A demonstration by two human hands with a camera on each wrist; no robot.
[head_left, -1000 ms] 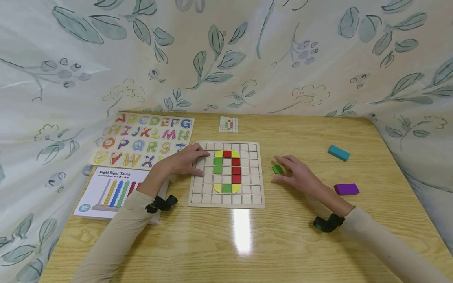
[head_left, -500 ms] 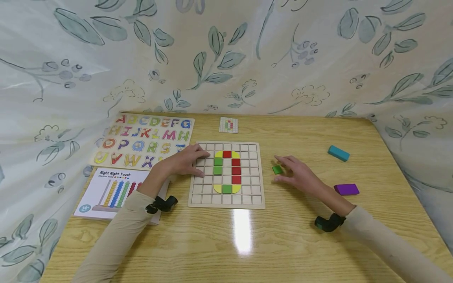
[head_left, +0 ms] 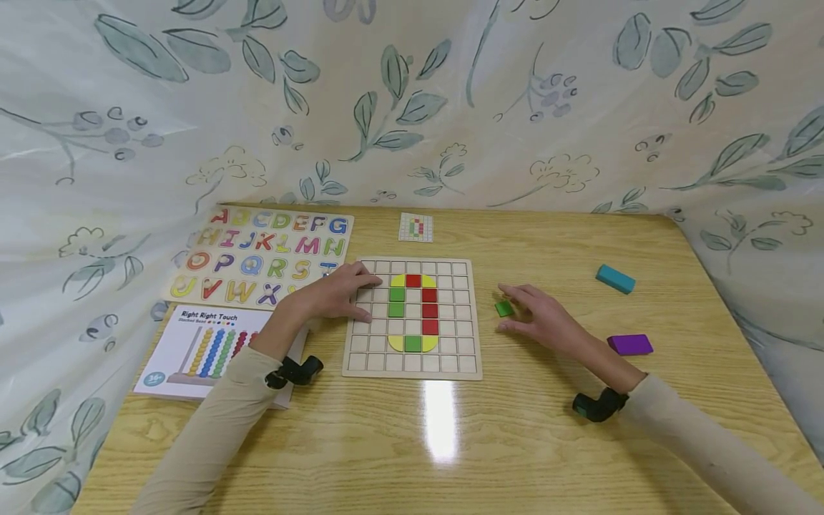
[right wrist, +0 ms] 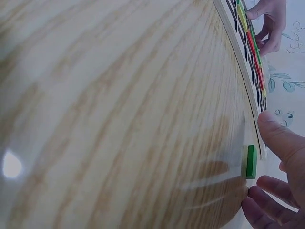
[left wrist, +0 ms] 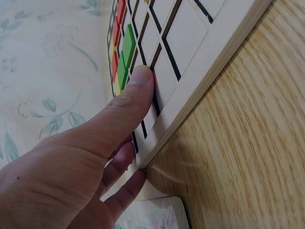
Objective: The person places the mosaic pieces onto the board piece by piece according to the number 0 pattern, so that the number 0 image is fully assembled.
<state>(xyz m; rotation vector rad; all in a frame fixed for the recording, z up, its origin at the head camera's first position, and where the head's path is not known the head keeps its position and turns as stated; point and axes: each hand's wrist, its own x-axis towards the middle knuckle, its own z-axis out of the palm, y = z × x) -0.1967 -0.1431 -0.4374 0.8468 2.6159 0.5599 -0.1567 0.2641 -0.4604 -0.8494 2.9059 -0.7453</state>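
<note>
A wooden grid board (head_left: pixel 460 357) lies mid-table, with red, green and yellow tiles set into an oblong ring. My left hand (head_left: pixel 337 292) rests on its left edge; in the left wrist view the thumb (left wrist: pixel 136 88) lies on the bare squares and the fingers (left wrist: pixel 126 191) are at the board's edge. To the right of the board, a small green tile (head_left: pixel 504 308) sits on the table. Around it my right hand (head_left: pixel 541 315) is spread, thumb and fingers on either side, and the right wrist view shows a gap between thumb and tile (right wrist: pixel 251 162).
A small pattern card (head_left: pixel 415 227) lies behind the board. Left of it are an alphabet puzzle (head_left: pixel 277 254) and a white box (head_left: pixel 174 350) picturing stacked beads, partly under the left arm. A blue block (head_left: pixel 616 279) and a purple block (head_left: pixel 631 345) stand at the right.
</note>
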